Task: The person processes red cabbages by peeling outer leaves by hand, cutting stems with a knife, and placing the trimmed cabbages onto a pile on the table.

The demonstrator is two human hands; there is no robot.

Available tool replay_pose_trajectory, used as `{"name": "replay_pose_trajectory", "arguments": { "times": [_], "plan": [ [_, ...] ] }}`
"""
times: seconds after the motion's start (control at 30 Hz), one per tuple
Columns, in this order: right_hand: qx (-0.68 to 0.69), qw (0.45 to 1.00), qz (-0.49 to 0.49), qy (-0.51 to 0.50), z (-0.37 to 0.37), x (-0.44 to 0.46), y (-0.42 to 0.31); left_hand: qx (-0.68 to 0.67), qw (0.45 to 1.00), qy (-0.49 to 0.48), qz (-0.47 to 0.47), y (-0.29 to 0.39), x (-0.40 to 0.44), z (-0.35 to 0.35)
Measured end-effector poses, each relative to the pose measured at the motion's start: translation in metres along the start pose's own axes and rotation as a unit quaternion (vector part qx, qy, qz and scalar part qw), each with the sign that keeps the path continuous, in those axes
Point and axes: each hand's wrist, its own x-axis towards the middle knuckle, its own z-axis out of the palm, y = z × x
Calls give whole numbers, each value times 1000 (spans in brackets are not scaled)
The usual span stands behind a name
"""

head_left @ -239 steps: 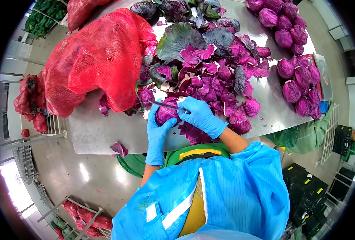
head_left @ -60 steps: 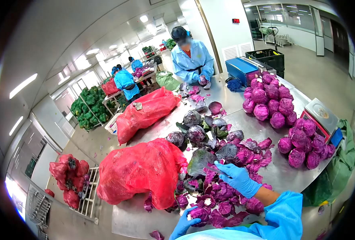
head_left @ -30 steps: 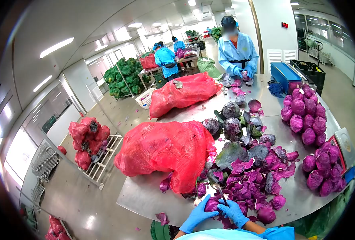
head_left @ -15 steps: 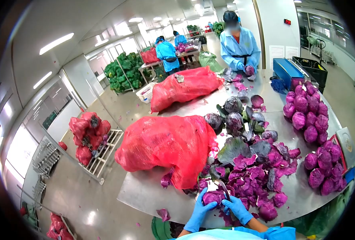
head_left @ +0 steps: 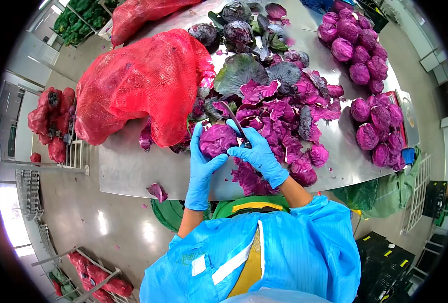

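A purple-red cabbage (head_left: 217, 140) sits in my blue-gloved left hand (head_left: 200, 169), whose fingers and thumb wrap its left side and underside. My right hand (head_left: 260, 155), also gloved, is closed round the dark handle of a knife (head_left: 238, 125). The narrow, curved blade points up and away beside the cabbage, and the right fingers lie close against the cabbage's right side. Torn purple cabbage leaves (head_left: 277, 118) are heaped just beyond and to the right of my hands. Large dark outer leaves (head_left: 241, 74) lie on the far side of the heap.
A red mesh sack (head_left: 143, 83) bulges on the metal table (head_left: 128, 169) at left; another sack (head_left: 145, 17) lies behind it. Untrimmed dark cabbages (head_left: 238, 34) stand at the back. Peeled cabbages (head_left: 357, 50) are piled at right, with a smaller group (head_left: 380, 123) nearer the edge.
My view has tilted down, so the table appears higher and the co-workers have left the picture. The cabbage stays in my left hand and the knife in my right.
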Motion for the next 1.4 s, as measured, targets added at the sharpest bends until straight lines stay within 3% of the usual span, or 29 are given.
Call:
{"name": "replay_pose_trajectory", "arguments": {
  "times": [0.13,0.23,0.33,0.43,0.47,0.57,0.7,0.73,0.83,0.93,1.07,1.17,1.3,1.4],
  "plan": [
    [-77,996,-36,4,-4,0,1,-15,999,-27,-14,-1,-1,-4],
    [-92,996,-5,-21,-7,-2,-5,18,1000,1,-8,-5,-3,-3],
    [-124,980,-155,31,-6,3,-2,65,994,5,82,-12,-3,-4],
    [-212,955,-205,29,-7,-2,-28,144,983,20,113,-17,-4,-5],
    [-216,952,-213,29,-5,-2,-31,86,992,16,89,-13,-7,2],
    [-204,967,-150,-13,0,3,-25,159,982,3,97,-4,-9,11],
    [-142,964,-223,19,-4,7,-35,225,962,25,151,-10,-9,5],
    [-145,960,-236,28,-8,9,-29,146,981,31,121,-9,-10,6],
    [-133,976,-159,61,-17,1,-23,-13,997,73,24,-1,-13,8],
    [-123,960,-243,57,-5,-8,-21,-75,994,82,4,-5,-13,7],
    [-161,966,-197,55,-1,-6,-26,-43,997,61,15,-4,-17,7],
    [-194,969,-155,8,-8,-2,-29,-6,995,35,90,-2,-19,11],
    [-248,952,-172,47,-2,-4,-24,40,995,68,62,2,-22,17],
    [-243,940,-224,82,2,-9,-26,129,980,88,120,-9,-23,15]
  ]
}}
